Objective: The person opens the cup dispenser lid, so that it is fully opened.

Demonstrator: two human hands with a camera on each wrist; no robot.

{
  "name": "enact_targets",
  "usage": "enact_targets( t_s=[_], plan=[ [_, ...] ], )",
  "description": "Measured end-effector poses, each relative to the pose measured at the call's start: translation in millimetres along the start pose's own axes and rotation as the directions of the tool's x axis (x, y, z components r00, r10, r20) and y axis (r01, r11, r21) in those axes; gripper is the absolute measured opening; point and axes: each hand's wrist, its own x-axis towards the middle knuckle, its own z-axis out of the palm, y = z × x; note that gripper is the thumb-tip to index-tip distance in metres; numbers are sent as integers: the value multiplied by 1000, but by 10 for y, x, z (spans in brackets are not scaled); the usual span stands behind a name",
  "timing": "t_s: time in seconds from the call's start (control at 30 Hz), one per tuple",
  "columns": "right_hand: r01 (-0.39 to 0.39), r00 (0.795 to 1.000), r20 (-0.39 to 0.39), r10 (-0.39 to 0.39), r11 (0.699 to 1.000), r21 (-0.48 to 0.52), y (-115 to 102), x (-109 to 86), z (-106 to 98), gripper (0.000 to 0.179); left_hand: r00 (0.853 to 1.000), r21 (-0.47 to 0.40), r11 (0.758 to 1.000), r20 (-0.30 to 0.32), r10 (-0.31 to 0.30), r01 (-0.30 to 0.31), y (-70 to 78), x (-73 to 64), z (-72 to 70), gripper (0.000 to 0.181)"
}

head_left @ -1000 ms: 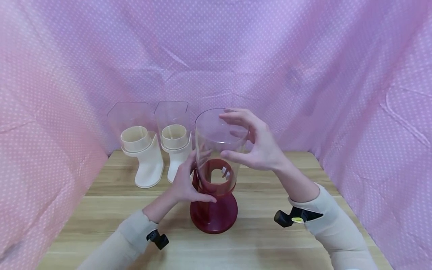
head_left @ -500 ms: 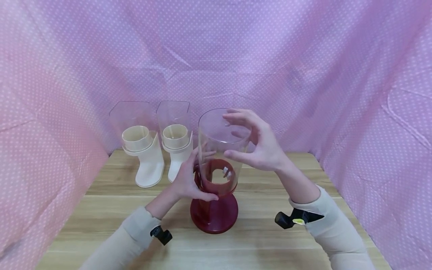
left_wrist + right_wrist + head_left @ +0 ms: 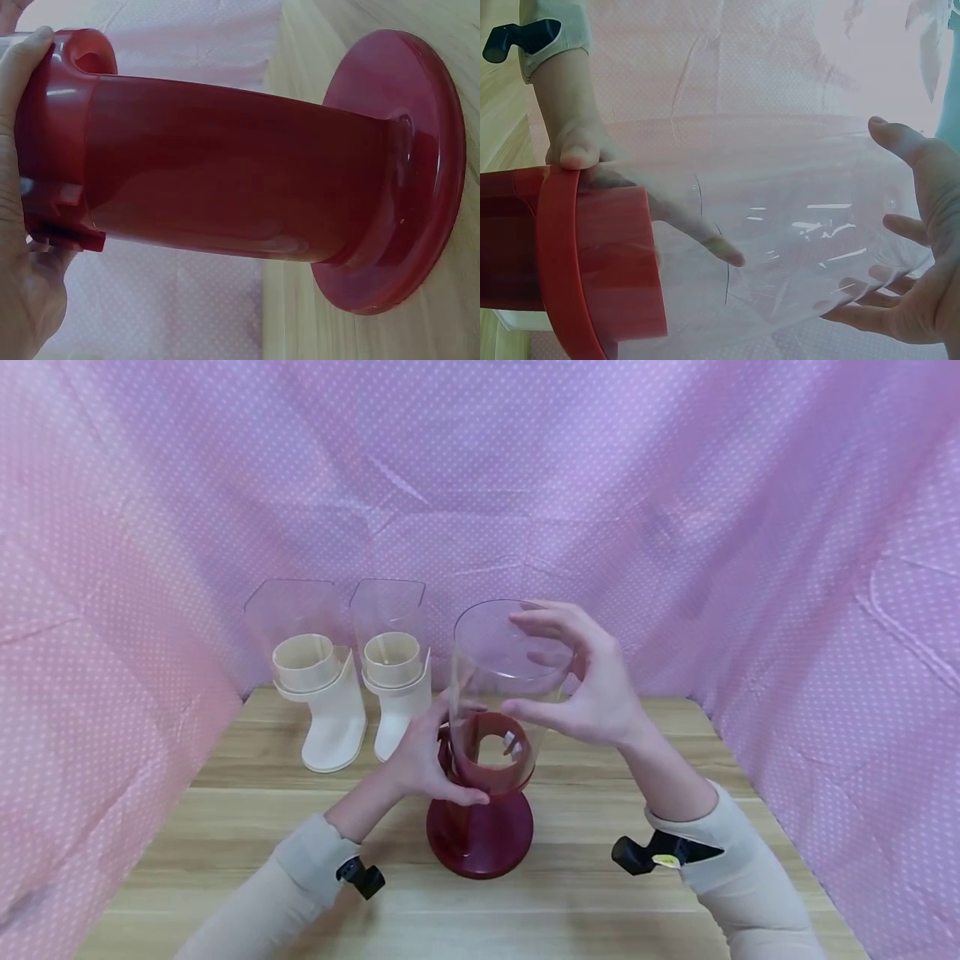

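Head view: my left hand (image 3: 426, 762) grips the red stand (image 3: 487, 831) by its collar (image 3: 56, 120), my right hand (image 3: 592, 683) wraps wide round the clear cylinder (image 3: 487, 678) near its top, cylinder upright around the stand's sleeve (image 3: 622, 262), long axis near vertical, left hand nearer the overlap.

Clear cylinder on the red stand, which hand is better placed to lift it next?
Probably the right hand: it curves around the clear cylinder near its top, while the left hand grips the red stand lower down.
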Motion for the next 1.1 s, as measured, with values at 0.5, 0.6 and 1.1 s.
enact_targets(
  t_s=[0.5, 0.6, 1.1],
  plan=[
    [-126, 988, 122, 99, 963, 238, 216, 222, -101, 76, 996, -25, 996, 6, -88, 89, 44, -26, -19, 139],
    [-82, 991, 116, 59, 975, 205, 180, 207, -112, 77, 997, -9, 997, -5, -82, 82, 45, -19, -12, 139],
    [9, 994, 105, -25, 989, 148, 37, 174, -175, 78, 999, 11, 1000, -39, -13, 13, 51, -23, 19, 141]
  ],
)
